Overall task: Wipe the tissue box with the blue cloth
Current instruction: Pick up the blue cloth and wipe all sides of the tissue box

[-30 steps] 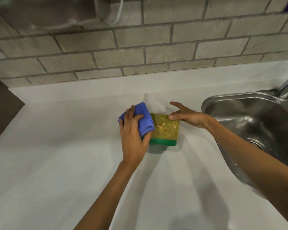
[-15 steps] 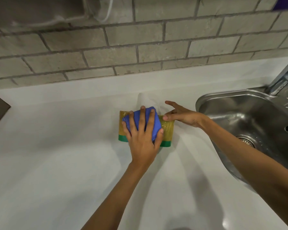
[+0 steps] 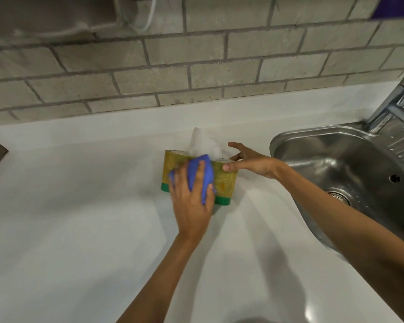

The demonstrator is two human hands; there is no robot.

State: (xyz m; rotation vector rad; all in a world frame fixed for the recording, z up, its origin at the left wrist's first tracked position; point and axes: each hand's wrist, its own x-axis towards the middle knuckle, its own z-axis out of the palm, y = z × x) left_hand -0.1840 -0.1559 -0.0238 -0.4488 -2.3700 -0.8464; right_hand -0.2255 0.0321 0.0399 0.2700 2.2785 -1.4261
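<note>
- Our left hand [image 3: 191, 201] presses the blue cloth [image 3: 202, 176] against the tissue box [image 3: 224, 183] face nearest us.
- Our right hand [image 3: 250, 160], fingers loose, steadies its right end; the box runs left-right.

The tissue box [image 3: 224, 180] stands on the counter [image 3: 79, 229], left of the sink [image 3: 336, 164] and before the brick wall [image 3: 196, 66]. The cloth [image 3: 202, 176] lies against the box's near side under the left hand [image 3: 191, 201]; the right hand [image 3: 252, 162] touches its right end
</note>
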